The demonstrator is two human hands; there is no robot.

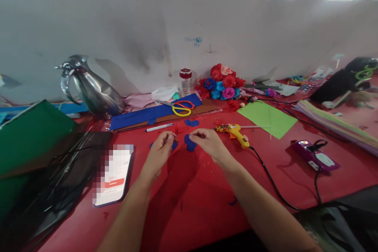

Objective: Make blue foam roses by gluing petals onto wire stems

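Observation:
My right hand (209, 144) pinches a small dark blue petal-shaped piece (190, 143) between thumb and fingertips. Just left of it, my left hand (162, 150) is closed in a pinch; whatever its fingertips hold is too small to make out. More blue cut material (174, 145) shows beside and partly behind the left fingers. Beyond both hands lie further blue cut pieces (192, 123) and some red scraps (180, 129). A white pen (159, 127) rests behind the left hand. To the right of my right hand is a yellow glue gun (236, 133) with a glue stick in it.
Yellow-and-red scissors (181, 110) lie on a blue strip (132, 119). Behind stand a steel jug (94, 88), a jar (186, 82) and a bunch of paper flowers (226, 82). A phone (115, 175) lies left; green paper (267, 118) and a purple power strip (314, 157) lie right.

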